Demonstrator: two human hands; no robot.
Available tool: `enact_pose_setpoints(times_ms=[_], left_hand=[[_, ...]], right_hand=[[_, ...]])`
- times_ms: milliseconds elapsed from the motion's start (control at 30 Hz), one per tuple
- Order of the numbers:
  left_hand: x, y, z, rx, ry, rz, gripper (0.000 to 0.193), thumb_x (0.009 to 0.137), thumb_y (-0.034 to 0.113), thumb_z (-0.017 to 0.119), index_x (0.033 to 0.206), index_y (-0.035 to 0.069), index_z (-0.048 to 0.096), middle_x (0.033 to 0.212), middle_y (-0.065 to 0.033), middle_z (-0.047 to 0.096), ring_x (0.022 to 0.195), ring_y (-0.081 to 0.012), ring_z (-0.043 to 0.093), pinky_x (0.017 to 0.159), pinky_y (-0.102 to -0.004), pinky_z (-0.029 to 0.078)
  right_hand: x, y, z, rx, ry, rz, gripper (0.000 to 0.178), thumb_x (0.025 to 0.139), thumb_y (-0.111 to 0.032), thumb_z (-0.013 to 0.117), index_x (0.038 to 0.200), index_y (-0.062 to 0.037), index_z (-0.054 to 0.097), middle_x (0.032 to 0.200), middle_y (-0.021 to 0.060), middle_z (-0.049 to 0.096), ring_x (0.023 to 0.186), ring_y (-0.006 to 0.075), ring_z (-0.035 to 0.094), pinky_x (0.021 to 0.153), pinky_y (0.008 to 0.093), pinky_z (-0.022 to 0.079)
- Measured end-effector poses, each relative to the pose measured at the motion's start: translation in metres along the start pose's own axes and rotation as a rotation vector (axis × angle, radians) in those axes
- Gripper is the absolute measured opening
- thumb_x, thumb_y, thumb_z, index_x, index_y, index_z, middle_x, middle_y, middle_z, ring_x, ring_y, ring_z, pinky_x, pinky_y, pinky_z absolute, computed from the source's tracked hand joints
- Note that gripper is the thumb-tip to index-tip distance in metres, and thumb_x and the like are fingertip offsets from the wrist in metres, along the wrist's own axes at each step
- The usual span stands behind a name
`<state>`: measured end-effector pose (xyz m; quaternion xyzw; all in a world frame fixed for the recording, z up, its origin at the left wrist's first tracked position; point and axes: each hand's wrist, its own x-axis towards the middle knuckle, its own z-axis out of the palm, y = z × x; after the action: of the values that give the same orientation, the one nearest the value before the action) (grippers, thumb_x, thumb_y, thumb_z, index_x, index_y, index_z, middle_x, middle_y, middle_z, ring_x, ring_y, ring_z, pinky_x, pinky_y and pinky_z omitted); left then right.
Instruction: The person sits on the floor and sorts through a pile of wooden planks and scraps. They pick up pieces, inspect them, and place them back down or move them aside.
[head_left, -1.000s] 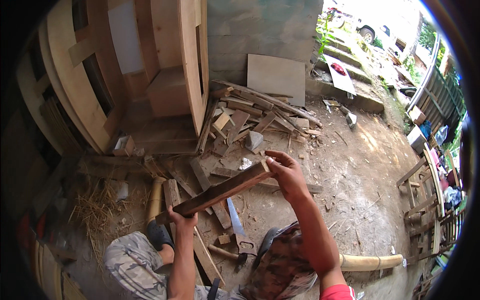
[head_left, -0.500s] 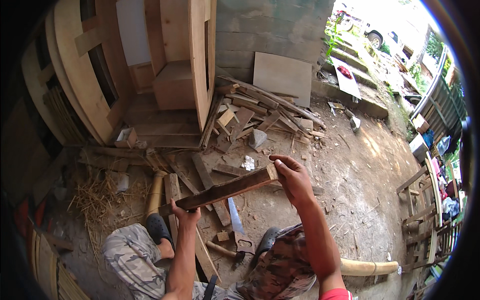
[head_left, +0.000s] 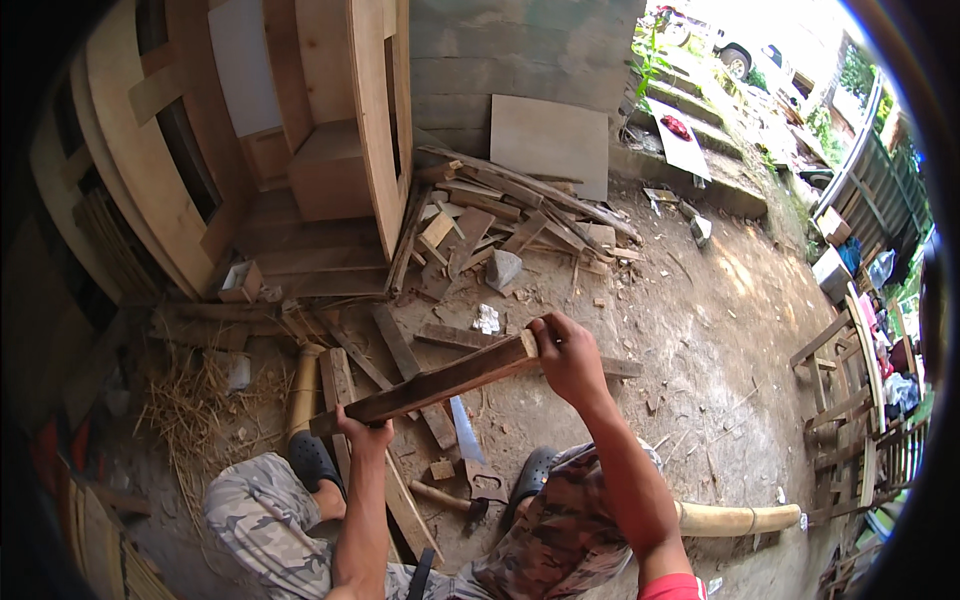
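Observation:
A rough, dark length of lumber (head_left: 440,384) is held up at a slant across my lap, its pale cut end to the right. My left hand (head_left: 366,432) is closed round it near the lower left end. At the raised right end, my right hand (head_left: 568,358) grips it with curled fingers. Below the lumber, a handsaw (head_left: 487,484) lies on the dirt with its blade pointing away. Beside it rests a hammer (head_left: 440,496) with a wooden handle, near a small wood block (head_left: 442,469). A long plank (head_left: 400,500) runs between my legs.
A scrap-wood pile (head_left: 500,225) lies by the wall, with a grey stone (head_left: 503,269) in front. An open wooden cabinet (head_left: 330,170) stands left, straw (head_left: 190,400) below it. A bamboo pole (head_left: 740,520) lies right; a wooden bench frame (head_left: 850,380) stands beyond.
My right hand has shifted slightly left and turned, its fingers now curled more over the lumber's end. The whole scene has slid a little left as the view turned.

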<state>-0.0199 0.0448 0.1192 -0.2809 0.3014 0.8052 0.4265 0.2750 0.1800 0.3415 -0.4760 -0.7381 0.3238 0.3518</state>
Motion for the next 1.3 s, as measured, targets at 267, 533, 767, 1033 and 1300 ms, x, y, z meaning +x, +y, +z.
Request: enact_pose_setpoints(times_ms=[267, 533, 767, 1033, 1300], left_hand=[[0.005, -0.018, -0.009, 0.229, 0.161, 0.057, 0.079, 0.084, 0.068, 0.055, 0.141, 0.016, 0.041, 0.145, -0.0103, 0.043, 0.13, -0.0276, 0.044, 0.11, -0.0482, 0.033], [0.018, -0.079, -0.034, 0.544, 0.237, 0.106, 0.1, 0.077, 0.063, 0.071, 0.15, 0.013, 0.024, 0.147, -0.0134, 0.038, 0.135, -0.0295, 0.038, 0.115, -0.0533, 0.026], [0.052, -0.147, -0.032, 0.701, 0.158, 0.016, 0.1, 0.08, 0.072, 0.06, 0.152, 0.011, 0.025, 0.149, -0.0138, 0.038, 0.136, -0.0314, 0.04, 0.117, -0.0548, 0.022], [0.131, -0.188, 0.014, 0.744, 0.198, -0.144, 0.08, 0.092, 0.064, 0.048, 0.149, 0.01, 0.032, 0.147, -0.0143, 0.042, 0.126, -0.0335, 0.051, 0.104, -0.0536, 0.041], [0.082, -0.16, 0.033, 1.756, -0.374, 0.188, 0.047, 0.098, 0.039, 0.054, 0.132, 0.007, 0.049, 0.103, -0.0108, 0.07, 0.071, -0.0218, 0.069, 0.061, -0.039, 0.057]], right_hand=[[0.007, 0.014, -0.024, -0.283, 0.199, -0.107, 0.023, 0.097, -0.024, 0.058, 0.097, -0.0027, 0.067, 0.098, 0.0157, 0.067, 0.09, 0.0302, 0.065, 0.079, 0.0391, 0.049], [-0.021, 0.016, -0.036, -0.62, -0.661, 0.08, 0.052, 0.092, -0.042, 0.061, 0.125, -0.0033, 0.053, 0.109, 0.0193, 0.067, 0.107, 0.0353, 0.063, 0.09, 0.0447, 0.05], [-0.014, 0.017, -0.051, -0.513, -0.504, 0.015, 0.062, 0.093, -0.049, 0.059, 0.137, -0.007, 0.048, 0.114, 0.0206, 0.066, 0.11, 0.037, 0.061, 0.093, 0.045, 0.05], [-0.006, 0.032, -0.068, -0.482, -0.36, 0.087, 0.06, 0.091, -0.047, 0.061, 0.131, -0.0024, 0.052, 0.106, 0.0231, 0.068, 0.103, 0.0385, 0.064, 0.087, 0.0472, 0.051], [-0.005, 0.032, -0.065, -0.483, -0.448, 0.155, 0.07, 0.091, -0.053, 0.061, 0.137, -0.0029, 0.048, 0.115, 0.0234, 0.066, 0.109, 0.0377, 0.063, 0.092, 0.0437, 0.051]])
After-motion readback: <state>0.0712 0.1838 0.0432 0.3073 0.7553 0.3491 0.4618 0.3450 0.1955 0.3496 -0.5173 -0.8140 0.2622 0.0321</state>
